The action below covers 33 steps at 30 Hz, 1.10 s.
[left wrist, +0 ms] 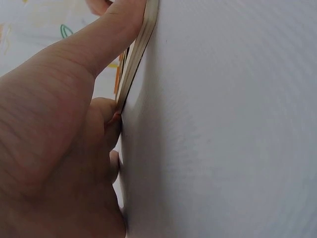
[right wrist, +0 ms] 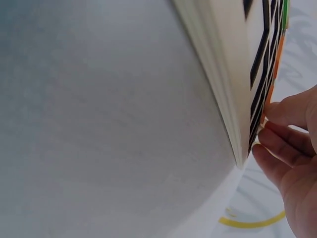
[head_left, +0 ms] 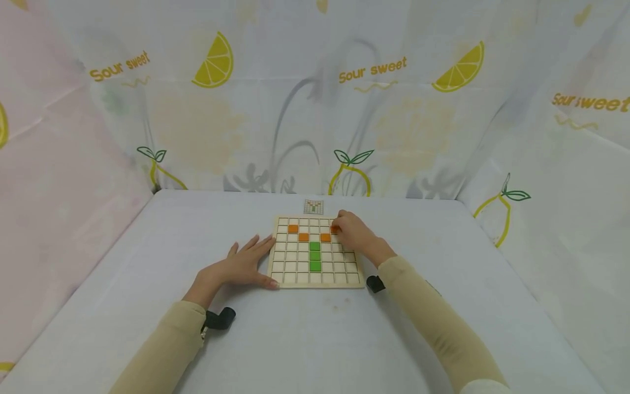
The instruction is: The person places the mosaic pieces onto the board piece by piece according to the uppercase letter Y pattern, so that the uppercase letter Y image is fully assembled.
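A wooden grid board (head_left: 295, 285) lies flat on the white table, filled with pale square tiles. Three green tiles (head_left: 315, 256) form a column in its middle, and two orange tiles (head_left: 303, 237) step up to the upper left. Another orange tile (head_left: 325, 237) sits right of the column. My left hand (head_left: 243, 266) rests spread along the board's left side, its thumb (left wrist: 116, 29) touching the front corner. At the upper right, my right hand (head_left: 356, 232) pinches an orange tile (head_left: 334, 230) at the board's surface, partly hidden by the fingers (right wrist: 285, 144).
Behind the board lies a small pattern card (head_left: 313, 207) showing a grid with orange and green squares. White cloth walls with lemon prints (head_left: 214, 60) enclose the table at the back and sides. Dark camera mounts (head_left: 220, 318) sit below both wrists.
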Each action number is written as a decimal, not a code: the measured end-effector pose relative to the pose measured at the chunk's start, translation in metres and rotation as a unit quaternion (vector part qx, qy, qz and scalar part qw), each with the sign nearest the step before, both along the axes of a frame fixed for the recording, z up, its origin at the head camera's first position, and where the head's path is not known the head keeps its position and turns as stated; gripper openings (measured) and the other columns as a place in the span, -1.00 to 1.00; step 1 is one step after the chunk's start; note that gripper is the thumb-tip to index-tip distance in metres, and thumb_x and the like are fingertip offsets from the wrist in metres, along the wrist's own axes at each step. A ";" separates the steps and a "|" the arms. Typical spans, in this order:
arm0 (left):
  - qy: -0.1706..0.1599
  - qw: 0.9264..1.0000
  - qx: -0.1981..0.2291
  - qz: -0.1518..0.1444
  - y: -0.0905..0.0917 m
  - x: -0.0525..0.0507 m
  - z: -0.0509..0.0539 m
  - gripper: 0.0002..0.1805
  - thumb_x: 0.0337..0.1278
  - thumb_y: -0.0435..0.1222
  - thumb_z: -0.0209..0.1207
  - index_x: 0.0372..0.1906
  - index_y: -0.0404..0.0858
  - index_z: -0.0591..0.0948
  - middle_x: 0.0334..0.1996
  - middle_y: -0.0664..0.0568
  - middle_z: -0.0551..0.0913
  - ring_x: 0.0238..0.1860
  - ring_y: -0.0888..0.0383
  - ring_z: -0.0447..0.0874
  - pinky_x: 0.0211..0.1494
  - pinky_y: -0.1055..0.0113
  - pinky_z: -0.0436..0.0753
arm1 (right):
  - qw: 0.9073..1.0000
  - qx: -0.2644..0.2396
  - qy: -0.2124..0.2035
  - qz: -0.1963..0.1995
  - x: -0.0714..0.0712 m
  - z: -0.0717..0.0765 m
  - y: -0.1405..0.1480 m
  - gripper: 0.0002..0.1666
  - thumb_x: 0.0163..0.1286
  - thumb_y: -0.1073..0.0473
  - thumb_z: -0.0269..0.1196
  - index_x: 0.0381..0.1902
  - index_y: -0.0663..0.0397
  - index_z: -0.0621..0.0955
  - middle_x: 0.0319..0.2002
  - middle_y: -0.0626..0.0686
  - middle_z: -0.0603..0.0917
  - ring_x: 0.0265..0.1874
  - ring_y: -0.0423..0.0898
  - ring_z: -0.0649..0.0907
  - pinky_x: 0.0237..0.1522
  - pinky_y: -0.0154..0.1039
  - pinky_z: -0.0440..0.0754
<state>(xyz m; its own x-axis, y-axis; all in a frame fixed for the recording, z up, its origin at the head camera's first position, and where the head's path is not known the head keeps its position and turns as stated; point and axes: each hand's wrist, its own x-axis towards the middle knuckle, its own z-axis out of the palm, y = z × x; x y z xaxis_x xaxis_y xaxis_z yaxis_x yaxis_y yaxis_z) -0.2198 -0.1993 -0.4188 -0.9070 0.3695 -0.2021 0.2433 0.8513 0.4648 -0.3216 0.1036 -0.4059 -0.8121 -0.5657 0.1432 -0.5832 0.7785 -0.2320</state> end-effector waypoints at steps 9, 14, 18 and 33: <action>-0.002 1.000 0.000 0.002 -0.001 0.001 0.001 0.36 -0.22 0.32 0.40 0.61 -0.13 -0.05 0.63 -0.01 -0.09 0.63 -0.20 -0.33 0.49 -0.42 -0.37 | 1.000 0.007 0.010 0.010 -0.004 -0.003 -0.002 -0.72 0.39 0.42 0.11 -0.09 0.27 0.73 -0.25 0.11 0.62 -0.29 -0.05 0.53 -0.14 -0.18 0.57; -0.003 1.000 0.005 0.002 -0.001 0.001 0.002 0.35 -0.22 0.32 0.40 0.61 -0.14 -0.05 0.63 -0.02 -0.08 0.63 -0.20 -0.33 0.49 -0.42 -0.38 | 1.000 0.017 0.017 0.013 -0.004 -0.003 -0.004 -0.73 0.41 0.41 0.11 -0.11 0.26 0.73 -0.23 0.11 0.60 -0.26 -0.03 0.54 -0.12 -0.17 0.58; -0.002 1.000 0.002 0.000 -0.001 0.002 0.001 0.35 -0.21 0.32 0.40 0.61 -0.12 -0.05 0.63 -0.01 -0.08 0.63 -0.18 -0.32 0.50 -0.40 -0.37 | 1.000 0.018 0.017 0.011 -0.003 -0.003 -0.003 -0.73 0.42 0.41 0.10 -0.10 0.27 0.72 -0.24 0.12 0.60 -0.27 -0.04 0.54 -0.13 -0.17 0.58; -0.005 1.000 -0.014 0.002 0.003 0.000 0.005 0.35 -0.20 0.32 0.40 0.61 -0.16 -0.04 0.63 -0.04 -0.09 0.63 -0.21 -0.33 0.48 -0.44 -0.35 | 0.998 0.034 -0.041 -0.014 0.011 0.009 0.003 -0.71 0.43 0.25 0.15 0.04 0.10 0.68 -0.07 0.07 0.63 -0.10 -0.01 0.56 0.04 -0.13 0.60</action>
